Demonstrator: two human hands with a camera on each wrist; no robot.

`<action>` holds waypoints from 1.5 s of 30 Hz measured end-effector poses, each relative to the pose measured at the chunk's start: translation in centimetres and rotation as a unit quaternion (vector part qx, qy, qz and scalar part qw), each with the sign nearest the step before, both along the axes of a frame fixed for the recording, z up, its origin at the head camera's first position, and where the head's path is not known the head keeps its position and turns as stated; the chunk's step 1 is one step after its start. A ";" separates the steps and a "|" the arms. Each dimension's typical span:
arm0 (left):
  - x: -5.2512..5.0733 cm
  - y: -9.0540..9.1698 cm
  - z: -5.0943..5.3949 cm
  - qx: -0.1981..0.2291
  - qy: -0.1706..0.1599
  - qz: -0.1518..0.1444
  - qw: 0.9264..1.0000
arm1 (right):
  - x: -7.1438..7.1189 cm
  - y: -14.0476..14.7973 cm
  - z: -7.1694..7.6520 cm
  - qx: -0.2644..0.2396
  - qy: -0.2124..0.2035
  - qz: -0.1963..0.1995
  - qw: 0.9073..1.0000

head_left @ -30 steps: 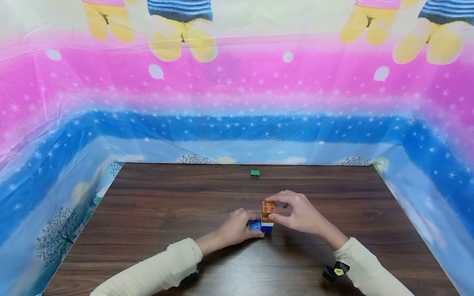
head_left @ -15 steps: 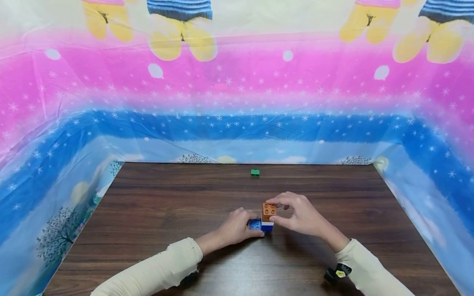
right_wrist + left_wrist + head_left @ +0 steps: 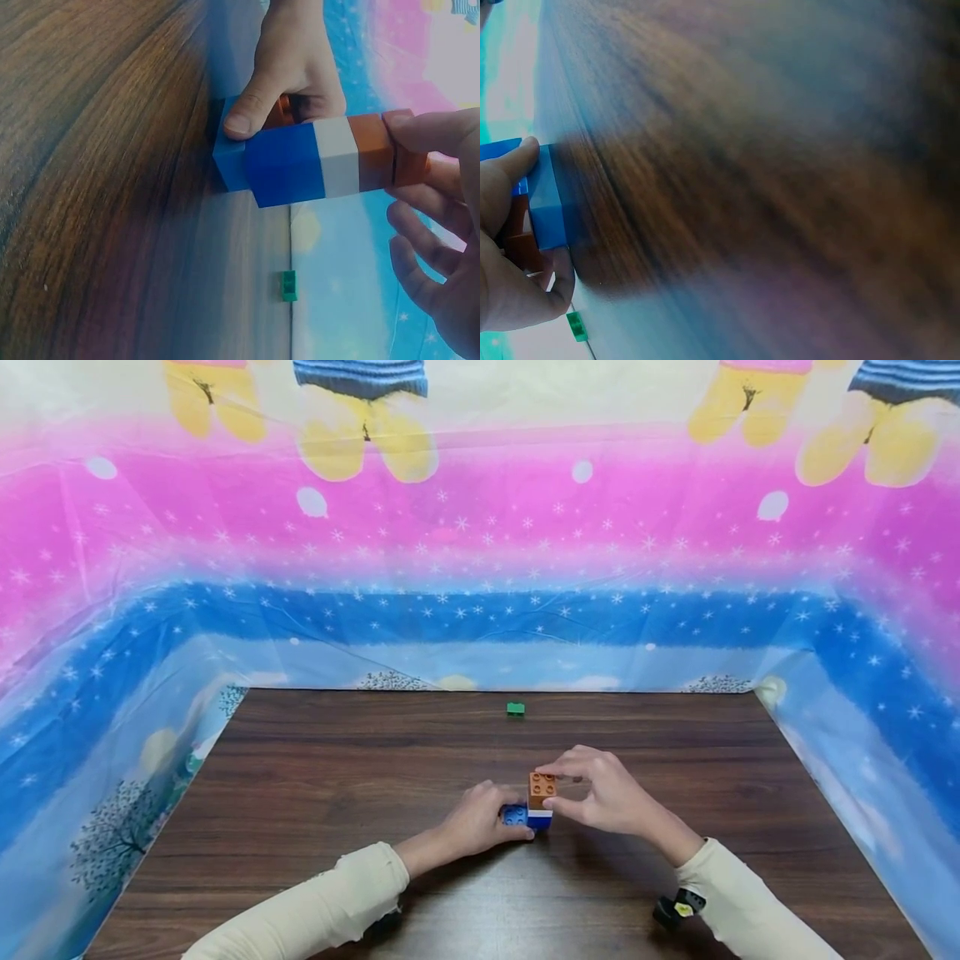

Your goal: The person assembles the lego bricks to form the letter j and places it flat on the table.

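Note:
My left hand (image 3: 480,818) holds the light blue brick (image 3: 231,163) at the bottom, its thumb on the near side. On that brick stands a stack: a dark blue brick (image 3: 289,166), a white brick (image 3: 336,157), an orange brick (image 3: 373,154) and another orange brick (image 3: 542,783) on top. With thumb and fingers, my right hand (image 3: 611,793) pinches the topmost one. A thin dark line separates the two orange bricks in the right wrist view. Behind the left thumb, another orange piece (image 3: 279,114) shows, partly hidden.
A small green brick (image 3: 516,709) lies near the far edge of the dark wooden table (image 3: 337,743). Behind and beside the table hangs a printed pink and blue cloth (image 3: 480,527). A black wrist camera (image 3: 678,907) sits on the right wrist.
The top orange brick has come down slightly onto the orange brick below, and the stud visible between them is covered now. My left hand stays on the light blue brick.

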State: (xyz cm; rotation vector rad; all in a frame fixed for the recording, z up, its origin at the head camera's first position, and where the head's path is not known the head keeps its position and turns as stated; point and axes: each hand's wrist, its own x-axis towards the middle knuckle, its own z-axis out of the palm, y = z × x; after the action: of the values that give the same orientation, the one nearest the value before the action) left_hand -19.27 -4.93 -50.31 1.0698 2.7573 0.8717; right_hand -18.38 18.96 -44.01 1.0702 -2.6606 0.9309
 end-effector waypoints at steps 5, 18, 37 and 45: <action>0.0 0.0 0.0 0.001 -0.002 0.001 1.000 | -0.1 0.1 0.0 0.017 0.024 0.006 1.000; 0.1 -0.1 0.1 0.002 0.000 0.001 1.000 | 0.1 -0.2 0.4 0.055 0.056 0.003 0.997; 0.0 0.0 0.1 0.000 -0.005 0.002 1.000 | 0.3 0.6 -2.2 -0.065 -0.040 -0.039 0.996; 0.5 -0.8 0.9 -0.013 -0.032 0.004 0.999 | 0.5 0.4 -2.2 -0.076 -0.051 -0.045 0.995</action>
State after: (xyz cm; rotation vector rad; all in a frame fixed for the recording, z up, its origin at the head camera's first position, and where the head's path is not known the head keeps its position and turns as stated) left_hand -18.77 -5.70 -49.43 1.0103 2.7147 0.8519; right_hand -17.92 19.40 -46.24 0.8848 -2.6416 1.1769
